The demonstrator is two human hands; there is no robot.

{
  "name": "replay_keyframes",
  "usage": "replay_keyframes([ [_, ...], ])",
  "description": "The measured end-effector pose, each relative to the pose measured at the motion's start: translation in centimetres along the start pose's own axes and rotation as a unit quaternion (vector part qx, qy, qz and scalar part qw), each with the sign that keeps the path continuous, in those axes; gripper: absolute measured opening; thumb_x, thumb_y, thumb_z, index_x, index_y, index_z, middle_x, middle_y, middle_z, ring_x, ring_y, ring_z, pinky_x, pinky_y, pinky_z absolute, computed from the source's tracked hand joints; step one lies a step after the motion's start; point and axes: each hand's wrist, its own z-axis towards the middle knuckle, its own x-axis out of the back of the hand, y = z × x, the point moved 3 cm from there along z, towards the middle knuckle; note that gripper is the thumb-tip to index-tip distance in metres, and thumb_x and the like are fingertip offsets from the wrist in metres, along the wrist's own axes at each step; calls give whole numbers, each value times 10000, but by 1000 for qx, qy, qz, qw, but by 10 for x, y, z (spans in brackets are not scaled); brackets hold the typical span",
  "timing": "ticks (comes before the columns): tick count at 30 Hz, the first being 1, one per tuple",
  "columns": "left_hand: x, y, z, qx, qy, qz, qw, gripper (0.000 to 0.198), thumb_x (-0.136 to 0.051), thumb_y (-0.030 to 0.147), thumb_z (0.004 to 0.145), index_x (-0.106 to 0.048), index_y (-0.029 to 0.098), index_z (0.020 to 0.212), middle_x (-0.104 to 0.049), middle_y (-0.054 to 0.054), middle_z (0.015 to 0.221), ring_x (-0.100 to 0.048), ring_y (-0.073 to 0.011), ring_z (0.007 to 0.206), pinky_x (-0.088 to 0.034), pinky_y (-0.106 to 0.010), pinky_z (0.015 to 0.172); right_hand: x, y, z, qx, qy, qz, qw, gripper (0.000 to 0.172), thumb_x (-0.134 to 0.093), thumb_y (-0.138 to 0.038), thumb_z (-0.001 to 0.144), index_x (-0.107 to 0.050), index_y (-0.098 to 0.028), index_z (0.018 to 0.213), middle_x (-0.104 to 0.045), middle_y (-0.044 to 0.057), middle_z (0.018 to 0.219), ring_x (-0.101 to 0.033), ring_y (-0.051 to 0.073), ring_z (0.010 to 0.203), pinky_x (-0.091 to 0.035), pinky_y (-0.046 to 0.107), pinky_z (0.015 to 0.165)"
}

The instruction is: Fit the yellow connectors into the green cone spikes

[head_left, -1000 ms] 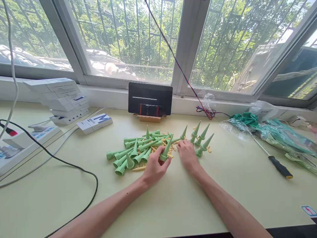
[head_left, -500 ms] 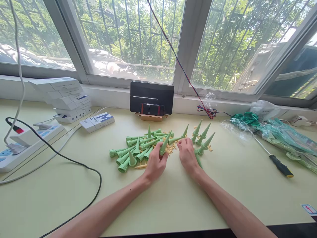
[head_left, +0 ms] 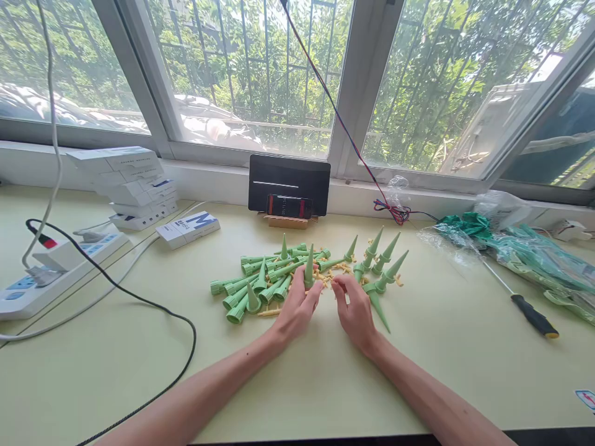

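Note:
My left hand (head_left: 300, 305) is closed around a green plastic cone (head_left: 309, 266) whose tip points up. Close to its right, my right hand (head_left: 354, 305) has thumb and forefinger pinched together; whatever is between them is too small to make out. To the left lies a pile of green tubes and cones (head_left: 237, 288), with small yellow plastic pieces (head_left: 341, 268) scattered behind and between the hands. Several assembled green spikes (head_left: 388, 272), some with yellow pieces attached, lie or stand right of my right hand.
A tablet (head_left: 289, 183) with a phone (head_left: 290, 206) before it stands at the back. At left are white boxes (head_left: 134, 179), a power strip (head_left: 60, 266) and a black cable (head_left: 153, 303). A screwdriver (head_left: 534, 314) and green plastic bags (head_left: 530, 254) lie at right.
The cone in my left hand has gone from leaning right to nearly upright. My right hand has drawn a little nearer to me, its pinched fingers now facing the left hand. The view shifted slightly.

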Motion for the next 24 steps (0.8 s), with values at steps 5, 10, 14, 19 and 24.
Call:
replay_keyframes([
  [5,-3,-9,2,18,-18,-49,998,369,-331,549,995,-446,228,1135,-435,53,644,-403,-105,500,-356,-214,459,6,-4,10,1,38,23,999,187,-431,-267,1011,-610,-217,990,-631,53,913,-588,166,788,-510,300,706],
  [10,-2,-13,8,7,19,-17,1000,321,-375,541,989,-452,229,1009,-400,74,561,-362,-91,419,-302,-211,405,10,-8,14,4,27,35,999,177,-467,-275,997,-636,-227,1021,-654,68,976,-622,177,855,-542,294,676],
  [14,-2,-12,8,-11,33,-2,999,308,-404,531,986,-445,226,988,-406,80,544,-371,-89,421,-314,-203,407,9,-13,13,14,15,60,998,162,-489,-265,985,-643,-219,1009,-662,60,921,-618,161,766,-539,278,610],
  [19,-2,-12,8,-21,35,18,999,297,-413,511,989,-453,218,1000,-392,92,530,-362,-79,406,-313,-194,410,11,-15,14,21,16,59,998,158,-502,-255,976,-650,-200,988,-668,59,882,-616,156,743,-538,270,603],
  [24,-3,-10,9,-18,40,23,999,294,-438,505,982,-465,212,964,-399,87,546,-360,-69,396,-312,-190,402,12,-14,15,16,12,69,997,150,-516,-255,969,-651,-191,985,-676,62,893,-616,147,724,-538,264,599],
])
